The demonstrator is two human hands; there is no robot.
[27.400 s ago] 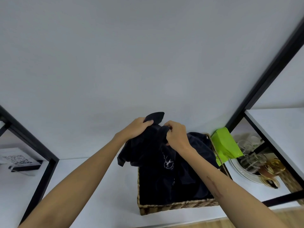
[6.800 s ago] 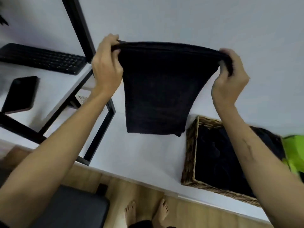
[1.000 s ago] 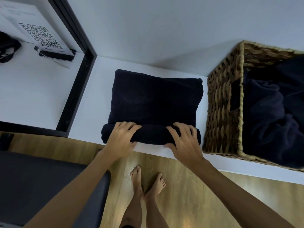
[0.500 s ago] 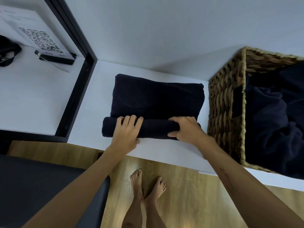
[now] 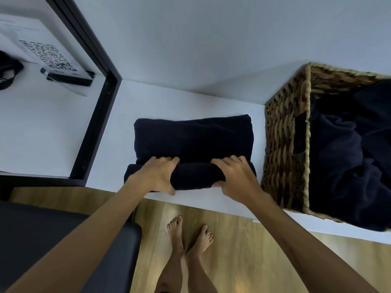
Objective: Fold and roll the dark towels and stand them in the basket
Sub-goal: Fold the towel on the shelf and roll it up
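the dark towel (image 5: 193, 138) is laid folded on the white table (image 5: 169, 102), just beside the basket (image 5: 283, 144). its near edge is gripped by the left hand (image 5: 155, 176) and right hand (image 5: 234, 176), fingers over and thumbs under, so an even, tight roll is kept.

The person's forearms are bare with no sleeves, the left hand (image 5: 157, 175) and right hand (image 5: 237, 178) ringless, and the feet (image 5: 188, 235) unshod.
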